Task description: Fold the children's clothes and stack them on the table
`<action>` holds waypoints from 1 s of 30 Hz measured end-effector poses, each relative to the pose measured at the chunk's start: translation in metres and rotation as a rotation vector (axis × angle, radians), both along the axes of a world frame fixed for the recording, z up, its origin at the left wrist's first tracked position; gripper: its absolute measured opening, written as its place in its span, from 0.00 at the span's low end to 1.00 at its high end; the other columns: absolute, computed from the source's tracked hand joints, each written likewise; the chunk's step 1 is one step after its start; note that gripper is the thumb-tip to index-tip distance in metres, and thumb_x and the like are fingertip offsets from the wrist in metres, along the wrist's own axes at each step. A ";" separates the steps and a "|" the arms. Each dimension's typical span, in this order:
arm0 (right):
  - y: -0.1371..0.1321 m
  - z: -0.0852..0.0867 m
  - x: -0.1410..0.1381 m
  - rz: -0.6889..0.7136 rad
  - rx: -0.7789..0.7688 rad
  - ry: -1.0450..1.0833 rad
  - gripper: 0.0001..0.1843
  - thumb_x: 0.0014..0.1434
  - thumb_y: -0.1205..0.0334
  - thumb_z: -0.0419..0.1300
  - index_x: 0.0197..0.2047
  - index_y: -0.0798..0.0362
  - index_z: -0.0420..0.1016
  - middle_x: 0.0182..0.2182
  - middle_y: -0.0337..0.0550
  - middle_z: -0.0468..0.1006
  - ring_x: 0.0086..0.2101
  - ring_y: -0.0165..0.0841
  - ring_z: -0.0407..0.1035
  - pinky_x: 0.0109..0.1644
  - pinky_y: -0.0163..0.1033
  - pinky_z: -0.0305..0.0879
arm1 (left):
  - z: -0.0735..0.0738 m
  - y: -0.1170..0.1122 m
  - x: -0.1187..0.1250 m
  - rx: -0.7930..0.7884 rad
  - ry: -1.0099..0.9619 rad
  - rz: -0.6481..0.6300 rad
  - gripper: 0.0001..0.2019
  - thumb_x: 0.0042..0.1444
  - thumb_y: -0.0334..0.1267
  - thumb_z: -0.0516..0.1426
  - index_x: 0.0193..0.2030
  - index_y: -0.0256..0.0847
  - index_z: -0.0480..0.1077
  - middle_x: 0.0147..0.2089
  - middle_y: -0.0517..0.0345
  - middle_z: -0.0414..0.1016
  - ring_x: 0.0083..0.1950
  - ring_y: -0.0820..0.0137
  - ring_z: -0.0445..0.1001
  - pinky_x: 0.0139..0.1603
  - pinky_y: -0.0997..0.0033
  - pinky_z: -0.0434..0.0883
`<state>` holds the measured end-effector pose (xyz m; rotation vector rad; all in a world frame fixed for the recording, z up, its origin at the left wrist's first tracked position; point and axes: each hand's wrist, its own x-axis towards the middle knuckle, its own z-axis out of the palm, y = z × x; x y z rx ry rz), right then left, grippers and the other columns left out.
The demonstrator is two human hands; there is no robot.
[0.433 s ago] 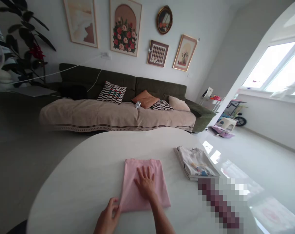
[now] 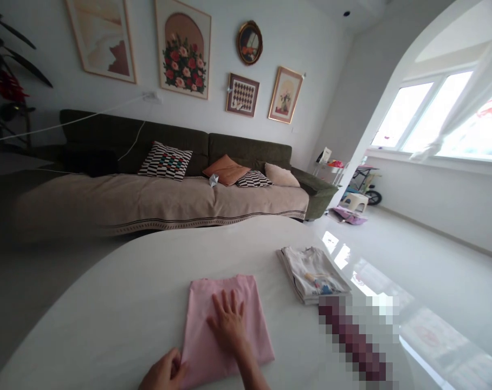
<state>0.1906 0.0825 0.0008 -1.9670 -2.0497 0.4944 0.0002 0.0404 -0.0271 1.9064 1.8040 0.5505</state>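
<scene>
A folded pink shirt (image 2: 201,330) lies flat on the white table (image 2: 120,303) in front of me. My right hand (image 2: 230,319) rests on the middle of it, palm down with fingers spread. At the shirt's near left corner, my left hand (image 2: 163,371) has its fingers curled in, the thumb against the fabric edge. Its fingertips are partly hidden, but it appears to pinch that corner. Farther right on the table sits a stack of folded light-coloured shirts (image 2: 313,273), the top one with a printed picture.
A pixelated dark red strip (image 2: 354,341) lies by the table's right side, its nature blurred out. Beyond the table's far edge stands a green sofa (image 2: 246,151) with a beige cover (image 2: 168,203) and several cushions. To the right is shiny floor (image 2: 412,260).
The view has swung right, so everything sits farther left. My left fingers have curled in at the shirt's corner, where they were looser before. My right hand stays flat on the shirt.
</scene>
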 end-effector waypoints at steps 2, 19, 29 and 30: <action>0.005 0.002 0.007 0.008 -0.020 0.001 0.30 0.59 0.46 0.44 0.64 0.39 0.43 0.64 0.39 0.44 0.63 0.47 0.34 0.60 0.63 0.34 | 0.006 0.020 0.005 0.124 -0.004 0.012 0.07 0.51 0.40 0.51 0.33 0.43 0.68 0.32 0.57 0.74 0.35 0.67 0.73 0.37 0.73 0.66; 0.087 0.020 0.118 -0.211 -0.029 0.033 0.16 0.58 0.55 0.55 0.46 0.55 0.67 0.44 0.44 0.71 0.42 0.33 0.67 0.46 0.46 0.66 | 0.054 0.154 0.034 -0.064 -0.315 0.071 0.09 0.41 0.32 0.55 0.32 0.36 0.72 0.32 0.53 0.76 0.36 0.66 0.74 0.36 0.74 0.66; 0.075 0.115 0.126 -0.189 0.331 0.349 0.11 0.53 0.66 0.51 0.39 0.57 0.69 0.27 0.36 0.72 0.29 0.27 0.65 0.31 0.32 0.61 | 0.162 0.127 0.028 0.144 -0.673 -0.104 0.15 0.42 0.41 0.58 0.38 0.37 0.70 0.37 0.58 0.76 0.39 0.68 0.73 0.41 0.72 0.68; 0.067 0.125 0.128 -0.175 0.382 0.375 0.16 0.51 0.67 0.49 0.44 0.55 0.67 0.29 0.36 0.72 0.30 0.28 0.65 0.32 0.32 0.60 | 0.173 0.120 0.027 0.180 -0.687 -0.119 0.16 0.44 0.41 0.57 0.40 0.38 0.70 0.40 0.57 0.75 0.42 0.68 0.72 0.44 0.71 0.68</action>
